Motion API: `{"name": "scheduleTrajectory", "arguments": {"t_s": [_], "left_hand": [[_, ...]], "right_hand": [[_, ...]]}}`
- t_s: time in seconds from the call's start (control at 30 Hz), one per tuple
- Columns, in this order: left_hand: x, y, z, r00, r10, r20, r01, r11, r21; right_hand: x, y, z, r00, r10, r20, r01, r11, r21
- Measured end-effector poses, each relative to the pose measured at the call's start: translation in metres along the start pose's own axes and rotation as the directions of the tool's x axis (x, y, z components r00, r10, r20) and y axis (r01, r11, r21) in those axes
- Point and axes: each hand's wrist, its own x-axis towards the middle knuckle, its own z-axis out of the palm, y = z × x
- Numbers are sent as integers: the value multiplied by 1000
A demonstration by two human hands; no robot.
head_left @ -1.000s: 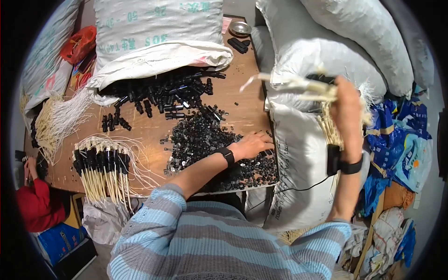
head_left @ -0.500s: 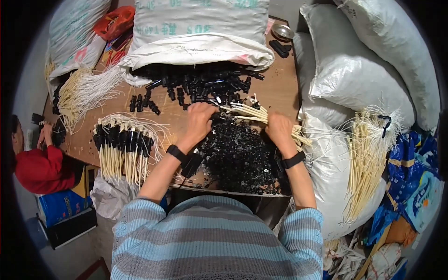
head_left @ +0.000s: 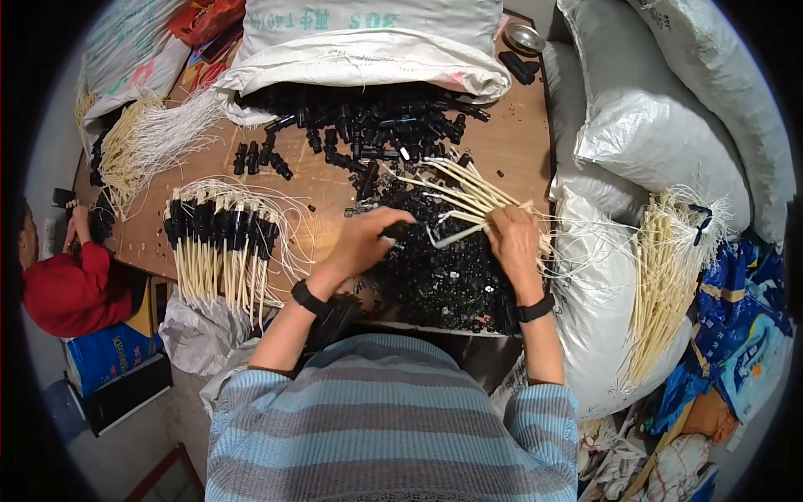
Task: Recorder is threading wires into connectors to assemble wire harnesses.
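Observation:
My right hand (head_left: 514, 241) is closed around a bundle of cream sleeved wires (head_left: 468, 191), their tips fanned out to the left and thin white leads trailing off to the right. One wire (head_left: 458, 237) with a bent white tip sticks out below the rest, toward my left hand. My left hand (head_left: 365, 241) is pinched at the thumb and forefinger around a small black piece (head_left: 403, 229), partly hidden by the fingers. Both hands are over a spread pile of small black parts (head_left: 435, 284) at the table's near edge.
Black cylindrical connectors (head_left: 393, 125) spill from a white woven sack (head_left: 368, 58). Wires with black fittings (head_left: 222, 234) lie in a row at left. Another wire bundle (head_left: 665, 284) rests on stuffed sacks (head_left: 652, 117) at right. A person in red (head_left: 71, 289) works at far left.
My left hand has drawn back from the wire tips and moved down over the black parts. My right hand still grips the wires, whose tips are more fanned out. The view has shifted slightly.

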Motion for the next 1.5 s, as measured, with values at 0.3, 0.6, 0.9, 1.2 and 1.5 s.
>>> {"name": "scheduleTrajectory", "arguments": {"t_s": [0.3,0.6,0.9,1.2,1.5], "left_hand": [[-1,-22,-6,958,-155,-241,156,988,-14],[-28,-20,-21,942,-297,-157,256,937,-236],[-34,1,-1,957,257,-134,-206,930,305],[-36,70,-6,987,92,134,-154,786,599],[-51,11,-17,888,-368,-275,366,929,-59]], "right_hand": [[-3,-85,-18,989,-144,-12,142,952,270],[-6,-105,-12,996,79,-34,-31,700,713],[-12,-116,-12,958,-254,130,212,939,270],[3,-105,-12,981,-174,-83,193,869,456],[-13,-107,-16,976,-38,213,-170,470,866]]}}
